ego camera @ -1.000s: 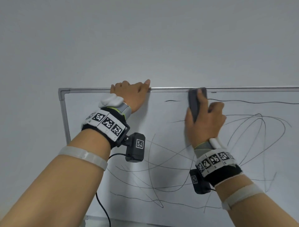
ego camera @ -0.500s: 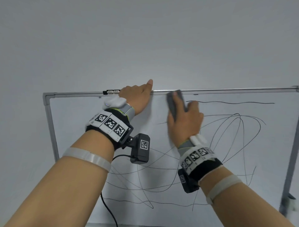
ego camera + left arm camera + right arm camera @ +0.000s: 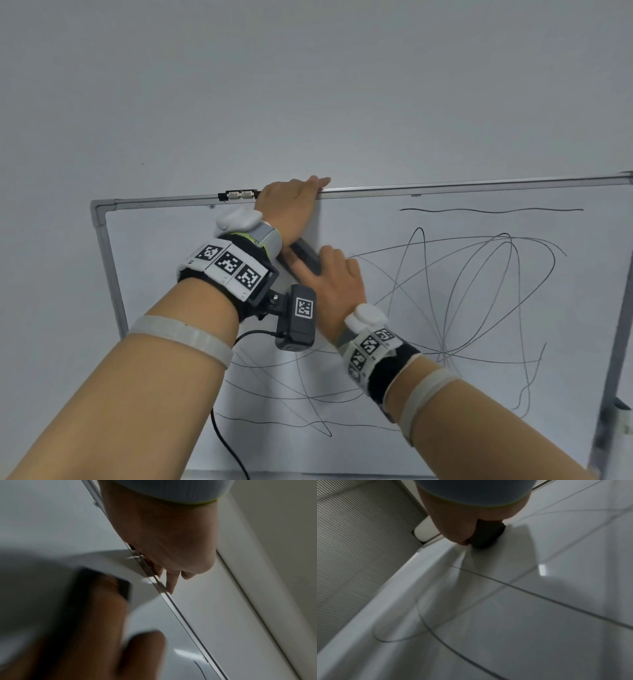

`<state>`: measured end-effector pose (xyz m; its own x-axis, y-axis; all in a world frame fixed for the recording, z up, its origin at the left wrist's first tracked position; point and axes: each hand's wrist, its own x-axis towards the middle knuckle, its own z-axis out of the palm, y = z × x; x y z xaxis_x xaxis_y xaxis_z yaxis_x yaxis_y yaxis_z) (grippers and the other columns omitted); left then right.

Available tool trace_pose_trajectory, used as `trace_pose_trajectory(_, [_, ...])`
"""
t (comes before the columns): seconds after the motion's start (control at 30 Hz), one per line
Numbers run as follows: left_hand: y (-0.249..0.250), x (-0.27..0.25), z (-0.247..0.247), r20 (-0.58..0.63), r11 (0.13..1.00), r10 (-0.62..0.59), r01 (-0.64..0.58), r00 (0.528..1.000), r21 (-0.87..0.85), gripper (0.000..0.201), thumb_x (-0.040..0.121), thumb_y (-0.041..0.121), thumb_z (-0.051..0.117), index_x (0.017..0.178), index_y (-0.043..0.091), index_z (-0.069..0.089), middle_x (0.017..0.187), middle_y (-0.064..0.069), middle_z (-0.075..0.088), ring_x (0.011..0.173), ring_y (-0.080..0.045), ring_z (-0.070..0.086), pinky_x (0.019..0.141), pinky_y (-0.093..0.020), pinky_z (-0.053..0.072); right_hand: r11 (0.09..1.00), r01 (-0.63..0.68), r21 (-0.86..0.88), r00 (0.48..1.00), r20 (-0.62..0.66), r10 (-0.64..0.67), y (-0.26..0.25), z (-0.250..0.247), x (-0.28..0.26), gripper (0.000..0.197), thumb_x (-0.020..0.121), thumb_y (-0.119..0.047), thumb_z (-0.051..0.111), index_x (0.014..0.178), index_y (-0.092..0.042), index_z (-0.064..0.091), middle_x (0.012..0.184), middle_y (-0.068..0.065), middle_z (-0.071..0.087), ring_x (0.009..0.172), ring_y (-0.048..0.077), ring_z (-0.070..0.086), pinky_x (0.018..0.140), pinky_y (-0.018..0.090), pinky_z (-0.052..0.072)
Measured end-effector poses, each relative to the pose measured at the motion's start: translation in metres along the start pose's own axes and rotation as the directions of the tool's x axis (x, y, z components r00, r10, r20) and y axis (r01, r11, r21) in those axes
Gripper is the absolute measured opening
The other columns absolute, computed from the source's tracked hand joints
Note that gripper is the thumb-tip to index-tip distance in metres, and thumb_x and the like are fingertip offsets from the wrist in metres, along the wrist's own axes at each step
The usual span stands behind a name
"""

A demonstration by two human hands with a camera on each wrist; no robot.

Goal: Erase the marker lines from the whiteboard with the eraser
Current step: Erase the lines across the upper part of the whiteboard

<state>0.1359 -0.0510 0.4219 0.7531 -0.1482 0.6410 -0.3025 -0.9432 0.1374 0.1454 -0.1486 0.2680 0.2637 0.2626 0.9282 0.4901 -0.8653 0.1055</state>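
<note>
The whiteboard [image 3: 164,257] hangs upright on the wall, its right and lower parts covered with black marker lines [image 3: 479,291], and one long stroke [image 3: 489,210] near the top. My right hand [image 3: 329,277] grips the dark eraser [image 3: 306,255] and presses it flat on the board, tilted up-left, just under my left wrist. In the right wrist view the eraser [image 3: 486,535] shows below my palm [image 3: 462,520]. My left hand [image 3: 291,198] holds the board's top frame [image 3: 445,187], and its fingers [image 3: 171,581] curl over the rail. The eraser [image 3: 102,585] is blurred there.
A small metal clip [image 3: 239,196] sits on the top frame left of my left hand. The grey side frame [image 3: 616,342] bounds the board at right, with a white fitting [image 3: 623,414] low on it. A black cable [image 3: 233,455] hangs from my left wrist camera.
My right hand has carried the eraser left and down from the top edge to under my left wrist. The left part of the top stroke is gone. My left hand stays on the frame.
</note>
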Motion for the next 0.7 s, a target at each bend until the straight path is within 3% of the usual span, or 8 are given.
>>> trace_pose_trajectory(0.13, [0.007, 0.002, 0.005, -0.033, 0.994, 0.02, -0.016, 0.999, 0.113, 0.061, 0.093, 0.019, 0.016, 0.146, 0.035, 0.041, 0.122, -0.015, 0.063, 0.115, -0.04, 0.058, 0.097, -0.04, 0.038, 0.953, -0.303, -0.023, 0.947, -0.115, 0.298, 0.077, -0.022, -0.016, 0.069, 0.089, -0.036, 0.071, 0.15, -0.029, 0.038, 0.098, 0.013, 0.046, 0.08, 0.027, 0.044, 0.074, 0.039, 0.037])
trace_pose_trajectory(0.2, [0.006, 0.006, 0.007, -0.012, 0.987, 0.039, -0.036, 0.999, 0.155, 0.067, 0.085, 0.02, 0.013, 0.142, 0.034, 0.045, 0.121, -0.014, 0.063, 0.115, -0.04, 0.057, 0.1, -0.042, 0.036, 0.853, -0.522, -0.004, 0.843, -0.149, 0.516, 0.122, -0.038, -0.026, 0.068, 0.093, -0.041, 0.064, 0.153, -0.029, 0.033, 0.107, 0.017, 0.046, 0.085, 0.032, 0.048, 0.083, 0.044, 0.041])
trace_pose_trajectory(0.3, [0.017, 0.008, 0.008, -0.015, 0.982, 0.041, -0.038, 0.999, 0.184, 0.053, 0.096, 0.013, 0.022, 0.139, 0.029, 0.049, 0.128, -0.009, 0.061, 0.119, -0.037, 0.056, 0.108, -0.045, 0.03, 0.673, -0.736, 0.074, 0.642, -0.24, 0.728, 0.171, -0.06, -0.033, 0.069, 0.095, -0.039, 0.061, 0.155, -0.025, 0.03, 0.118, 0.021, 0.043, 0.095, 0.037, 0.05, 0.088, 0.047, 0.04])
trace_pose_trajectory(0.37, [0.029, 0.01, 0.013, 0.0, 0.982, 0.05, -0.049, 0.999, 0.185, 0.05, 0.098, 0.006, 0.024, 0.136, 0.021, 0.052, 0.133, -0.008, 0.06, 0.123, -0.033, 0.054, 0.114, -0.045, 0.024, 0.631, -0.772, 0.082, 0.596, -0.251, 0.762, 0.181, -0.062, -0.028, 0.07, 0.094, -0.038, 0.06, 0.155, -0.025, 0.029, 0.12, 0.022, 0.043, 0.098, 0.038, 0.05, 0.088, 0.047, 0.04])
trace_pose_trajectory(0.43, [0.04, 0.012, 0.018, 0.004, 0.986, 0.031, -0.031, 1.0, 0.166, 0.043, 0.1, 0.008, 0.024, 0.13, 0.014, 0.055, 0.13, -0.011, 0.06, 0.12, -0.033, 0.054, 0.109, -0.04, 0.027, 0.662, -0.745, 0.083, 0.627, -0.251, 0.737, 0.173, -0.06, -0.016, 0.071, 0.092, -0.037, 0.063, 0.154, -0.027, 0.029, 0.117, 0.022, 0.044, 0.093, 0.038, 0.051, 0.084, 0.046, 0.042])
trace_pose_trajectory(0.5, [0.043, 0.011, 0.019, -0.018, 0.982, 0.015, -0.012, 1.0, 0.19, 0.04, 0.101, 0.014, 0.026, 0.13, 0.015, 0.055, 0.126, -0.013, 0.061, 0.114, -0.036, 0.055, 0.096, -0.037, 0.034, 0.803, -0.593, 0.067, 0.774, -0.229, 0.59, 0.141, -0.052, -0.004, 0.072, 0.089, -0.036, 0.068, 0.151, -0.028, 0.033, 0.107, 0.021, 0.047, 0.083, 0.036, 0.052, 0.076, 0.043, 0.044])
trace_pose_trajectory(0.6, [0.067, 0.009, 0.019, 0.032, 0.965, -0.071, 0.061, 0.997, 0.254, 0.046, 0.1, 0.03, 0.026, 0.141, 0.036, 0.045, 0.131, -0.01, 0.056, 0.119, -0.041, 0.052, 0.104, -0.046, 0.035, 0.978, -0.207, 0.026, 0.971, -0.117, 0.209, 0.093, -0.041, 0.0, 0.068, 0.087, -0.026, 0.069, 0.148, -0.028, 0.04, 0.096, 0.015, 0.047, 0.081, 0.032, 0.048, 0.069, 0.04, 0.038])
trace_pose_trajectory(0.7, [0.087, 0.007, 0.01, 0.098, 0.964, -0.162, 0.137, 0.982, 0.228, 0.053, 0.095, 0.054, 0.011, 0.137, 0.056, 0.042, 0.129, -0.008, 0.054, 0.116, -0.041, 0.052, 0.099, -0.052, 0.038, 0.997, -0.076, -0.008, 0.996, -0.049, 0.075, 0.081, -0.035, 0.0, 0.07, 0.083, -0.019, 0.067, 0.146, -0.032, 0.039, 0.095, 0.011, 0.044, 0.083, 0.029, 0.043, 0.069, 0.039, 0.033])
